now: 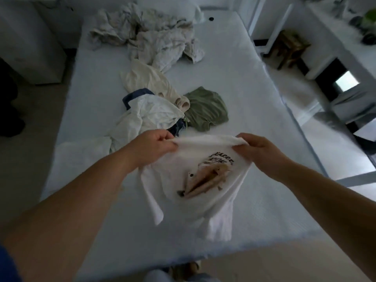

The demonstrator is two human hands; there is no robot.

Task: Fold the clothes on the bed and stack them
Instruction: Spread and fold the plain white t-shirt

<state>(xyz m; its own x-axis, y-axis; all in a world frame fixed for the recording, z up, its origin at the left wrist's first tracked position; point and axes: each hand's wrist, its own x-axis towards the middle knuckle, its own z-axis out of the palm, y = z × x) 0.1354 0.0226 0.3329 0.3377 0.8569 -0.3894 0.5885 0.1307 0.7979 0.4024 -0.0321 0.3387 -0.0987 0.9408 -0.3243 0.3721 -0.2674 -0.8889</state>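
Observation:
I hold a small white T-shirt (183, 180) with a tan printed figure and dark lettering above the near end of the white bed (254, 98). My left hand (151, 144) pinches its top edge on the left, and my right hand (257, 147) grips the top edge on the right. The shirt hangs down between them, its lower part trailing toward the bed's front edge. Beyond my hands lie unfolded clothes: a white garment over something blue (150, 115), a cream piece (150, 80), a green shirt (205, 108) and a crumpled pale heap (154, 35) at the far end.
A white cabinet (32, 43) stands left of the bed. Right of the bed are a wooden stool (289, 47), a white shelf unit (335, 37) and a plant (368, 21). A small dark object (211, 18) lies near the bed's far edge.

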